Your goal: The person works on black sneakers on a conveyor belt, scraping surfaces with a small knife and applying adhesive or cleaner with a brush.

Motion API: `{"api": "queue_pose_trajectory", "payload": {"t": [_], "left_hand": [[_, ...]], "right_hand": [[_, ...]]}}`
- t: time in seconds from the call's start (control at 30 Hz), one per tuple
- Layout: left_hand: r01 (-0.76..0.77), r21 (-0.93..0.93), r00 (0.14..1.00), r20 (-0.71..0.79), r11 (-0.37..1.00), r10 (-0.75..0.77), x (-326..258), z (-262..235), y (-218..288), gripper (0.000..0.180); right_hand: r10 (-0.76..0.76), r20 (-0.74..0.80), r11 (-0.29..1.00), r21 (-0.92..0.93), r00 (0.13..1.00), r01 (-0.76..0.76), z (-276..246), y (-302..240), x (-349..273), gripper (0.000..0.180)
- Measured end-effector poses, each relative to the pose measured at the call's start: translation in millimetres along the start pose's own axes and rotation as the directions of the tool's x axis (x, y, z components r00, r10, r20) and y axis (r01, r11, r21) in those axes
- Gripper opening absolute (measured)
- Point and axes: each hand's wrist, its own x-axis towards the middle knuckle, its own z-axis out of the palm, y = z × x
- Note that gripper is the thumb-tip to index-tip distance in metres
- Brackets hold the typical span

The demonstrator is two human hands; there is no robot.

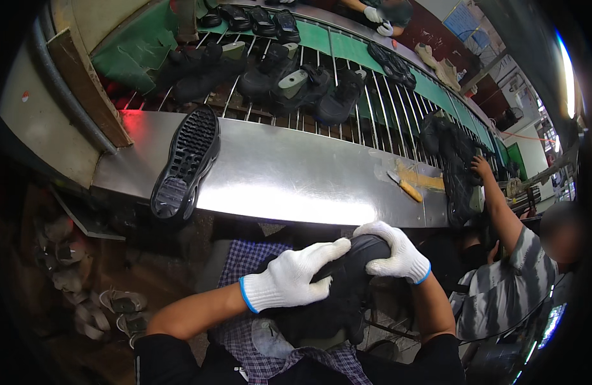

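Left hand (291,277) and right hand (393,255), both gloved, are clasping the far end of the black shoe (344,292) from either side; it is sitting over the checked apron (250,260), on the near side of the metal bench (277,167); it is probably handling soft-skinned over a firm body, moderately light, not fragile; both ends are looking like good holds.

White gloves (288,277) – blue-hemmed, black sleeves (166,359), checked apron (251,258)
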Motion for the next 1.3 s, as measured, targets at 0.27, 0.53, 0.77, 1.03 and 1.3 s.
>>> {"api": "queue_pose_trajectory", "payload": {"t": [0.27, 0.53, 0.77, 1.03, 1.3], "left_hand": [[0.107, 0.052, 0.993, 0.049, 0.993, -0.110, -62, -17, -32, 0.079], [0.344, -0.544, 0.908, -0.014, 0.766, -0.418, -37, -35, -43, 0.091], [0.112, -0.568, 0.992, 0.018, 0.816, -0.124, 51, -2, -49, 0.046], [0.249, -0.300, 0.967, 0.028, 0.921, -0.252, 66, 41, -72, 0.039], [0.117, -0.311, 0.979, -0.126, 0.943, -0.163, 52, 34, -88, 0.038]], "right_hand": [[0.069, -0.715, 0.874, 0.379, 0.695, 0.303, 62, 18, -33, 0.092], [-0.030, -0.761, 0.215, 0.628, 0.648, 0.748, 89, -18, -40, 0.058], [0.411, -0.040, 0.901, 0.172, 0.911, -0.399, 190, 67, -65, 0.107], [-0.078, -0.525, 0.974, -0.223, 0.848, -0.049, 82, -46, -16, 0.069], [-0.429, -0.425, 0.903, -0.173, 0.797, 0.393, 158, -26, -67, 0.034]]}}
